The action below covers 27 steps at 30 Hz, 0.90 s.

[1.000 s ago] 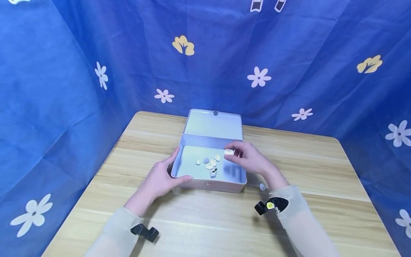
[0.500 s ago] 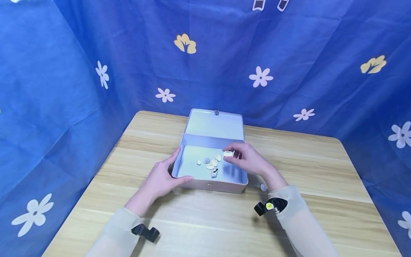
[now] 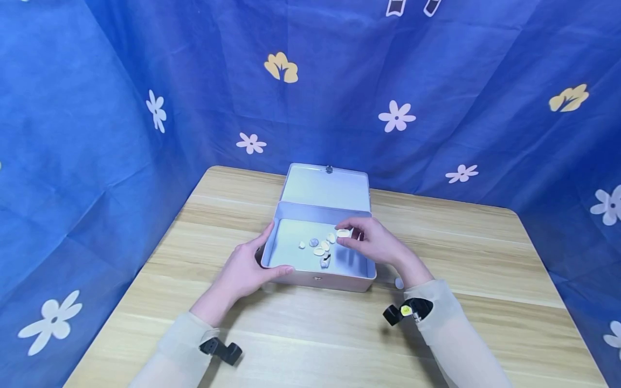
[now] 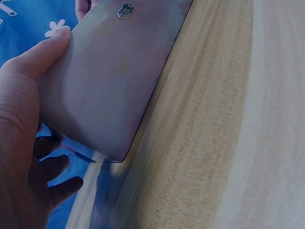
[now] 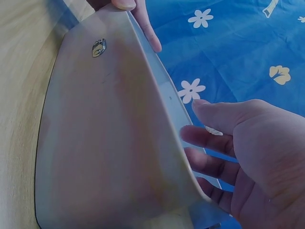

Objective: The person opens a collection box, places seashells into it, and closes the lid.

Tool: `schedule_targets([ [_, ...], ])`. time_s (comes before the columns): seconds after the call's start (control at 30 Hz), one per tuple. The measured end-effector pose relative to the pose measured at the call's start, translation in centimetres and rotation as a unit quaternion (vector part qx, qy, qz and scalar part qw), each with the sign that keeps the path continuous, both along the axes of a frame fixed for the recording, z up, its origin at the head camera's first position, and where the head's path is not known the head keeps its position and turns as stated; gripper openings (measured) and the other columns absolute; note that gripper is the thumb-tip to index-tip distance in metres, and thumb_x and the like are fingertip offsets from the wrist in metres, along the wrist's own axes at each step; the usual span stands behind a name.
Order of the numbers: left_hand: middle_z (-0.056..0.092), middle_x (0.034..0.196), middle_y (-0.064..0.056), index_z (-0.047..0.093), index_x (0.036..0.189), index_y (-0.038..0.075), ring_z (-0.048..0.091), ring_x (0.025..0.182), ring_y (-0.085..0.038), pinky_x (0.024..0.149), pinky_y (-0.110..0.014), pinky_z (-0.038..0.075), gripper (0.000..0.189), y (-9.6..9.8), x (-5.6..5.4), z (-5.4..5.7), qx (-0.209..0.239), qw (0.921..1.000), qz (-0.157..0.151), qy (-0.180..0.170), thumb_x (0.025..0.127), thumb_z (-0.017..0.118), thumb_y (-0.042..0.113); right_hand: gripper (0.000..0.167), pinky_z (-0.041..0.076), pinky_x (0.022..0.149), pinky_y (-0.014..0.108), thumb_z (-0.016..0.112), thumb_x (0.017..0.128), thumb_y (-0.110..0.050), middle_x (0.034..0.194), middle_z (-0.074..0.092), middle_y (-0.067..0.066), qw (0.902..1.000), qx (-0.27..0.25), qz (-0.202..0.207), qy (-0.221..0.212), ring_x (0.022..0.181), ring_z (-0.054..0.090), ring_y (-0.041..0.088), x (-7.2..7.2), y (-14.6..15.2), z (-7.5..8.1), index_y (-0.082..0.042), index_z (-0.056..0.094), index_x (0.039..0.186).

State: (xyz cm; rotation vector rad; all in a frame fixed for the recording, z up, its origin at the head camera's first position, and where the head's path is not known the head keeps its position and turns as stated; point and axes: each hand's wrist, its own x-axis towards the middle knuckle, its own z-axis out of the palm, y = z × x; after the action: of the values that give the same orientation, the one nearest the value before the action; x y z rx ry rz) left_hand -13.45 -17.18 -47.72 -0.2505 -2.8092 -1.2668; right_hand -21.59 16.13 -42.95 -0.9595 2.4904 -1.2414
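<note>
A pale metal box (image 3: 310, 277) lies on the table with its lid (image 3: 326, 186) folded back. My left hand (image 3: 242, 268) holds its front left corner, thumb on the front rim and index finger along the left side. In the left wrist view, the other fingers (image 4: 66, 188) hang loosely curled beside the box. My right hand (image 3: 368, 240) is over the right half of the box, pinching a white seashell (image 3: 343, 233) between thumb and fingers. Several small shells (image 3: 319, 251) lie on the box floor, among them a greyish round one (image 3: 314, 242) and a dark-marked one (image 3: 325, 261).
Just right of the box, a pale shell (image 3: 399, 283) lies on the wooden table (image 3: 310, 334), partly covered by my right wrist. A blue cloth (image 3: 330, 91) with flower prints hangs behind and beside the table. A metal latch plate (image 4: 126, 11) sits on the box front.
My right hand has shifted slightly left and down over the box with the shell still pinched. The left hand keeps its hold on the corner. The head view has shifted a little.
</note>
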Motion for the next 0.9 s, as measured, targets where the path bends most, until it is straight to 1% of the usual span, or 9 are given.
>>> schedule_targets([
  [0.13, 0.046, 0.16, -0.014, 0.031, 0.168, 0.021, 0.044, 0.147, -0.034, 0.12, -0.055, 0.037, 0.127, 0.0, 0.0, 0.0, 0.0, 1.0, -0.001, 0.002, 0.068, 0.084, 0.079, 0.036, 0.051, 0.063, 0.031, 0.078, 0.099, -0.019, 0.098, 0.072, 0.0, 0.9998, 0.017, 0.006, 0.004, 0.076, 0.063, 0.018, -0.1, 0.1, 0.0, -0.007, 0.072, 0.133],
  [0.23, 0.046, 0.16, -0.014, 0.031, 0.168, 0.02, 0.044, 0.147, -0.034, 0.12, -0.054, 0.037, 0.127, 0.0, -0.1, 0.0, 0.0, 1.0, -0.003, 0.004, 0.068, 0.084, 0.079, 0.041, 0.052, 0.061, 0.031, 0.078, 0.099, -0.018, 0.099, 0.072, 0.0, 0.9996, 0.023, 0.01, 0.013, 0.073, 0.062, 0.017, -0.1, 0.2, 0.2, -0.007, 0.07, 0.137],
  [0.27, 0.046, 0.16, -0.013, 0.032, 0.168, 0.02, 0.044, 0.147, -0.034, 0.12, -0.054, 0.037, 0.127, 0.0, -0.1, 0.0, 0.0, 1.0, -0.003, 0.005, 0.068, 0.084, 0.079, 0.041, 0.052, 0.062, 0.031, 0.078, 0.099, -0.018, 0.102, 0.072, -0.001, 0.9996, 0.022, 0.011, 0.016, 0.073, 0.062, 0.017, -0.1, 0.2, 0.3, -0.007, 0.069, 0.137],
  [0.43, 0.046, 0.16, -0.014, 0.032, 0.168, 0.018, 0.045, 0.147, -0.034, 0.12, -0.054, 0.037, 0.128, 0.0, -0.2, 0.0, 0.0, 1.0, -0.002, 0.006, 0.068, 0.084, 0.079, 0.04, 0.052, 0.062, 0.03, 0.079, 0.098, -0.017, 0.107, 0.073, 0.0, 0.9992, 0.019, 0.017, 0.03, 0.073, 0.063, 0.016, -0.1, 0.3, 0.6, -0.006, 0.07, 0.136],
  [0.67, 0.047, 0.16, -0.014, 0.033, 0.168, 0.018, 0.045, 0.147, -0.034, 0.119, -0.055, 0.038, 0.128, 0.0, -0.2, -0.2, -0.006, 1.0, 0.001, 0.008, 0.068, 0.084, 0.08, 0.039, 0.054, 0.062, 0.03, 0.079, 0.098, -0.016, 0.111, 0.072, 0.002, 0.9993, 0.008, 0.018, 0.031, 0.074, 0.064, 0.017, 0.2, 0.6, 0.9, -0.007, 0.071, 0.135],
  [0.9, 0.046, 0.16, -0.014, 0.032, 0.168, 0.02, 0.045, 0.147, -0.035, 0.12, -0.055, 0.037, 0.127, -0.1, -0.1, -0.2, -0.001, 1.0, 0.0, 0.008, 0.068, 0.084, 0.079, 0.038, 0.057, 0.069, 0.034, 0.079, 0.098, -0.015, 0.125, 0.071, 0.004, 0.9994, -0.018, 0.003, 0.028, 0.078, 0.067, 0.018, 0.7, 1.5, 0.9, -0.008, 0.071, 0.134],
])
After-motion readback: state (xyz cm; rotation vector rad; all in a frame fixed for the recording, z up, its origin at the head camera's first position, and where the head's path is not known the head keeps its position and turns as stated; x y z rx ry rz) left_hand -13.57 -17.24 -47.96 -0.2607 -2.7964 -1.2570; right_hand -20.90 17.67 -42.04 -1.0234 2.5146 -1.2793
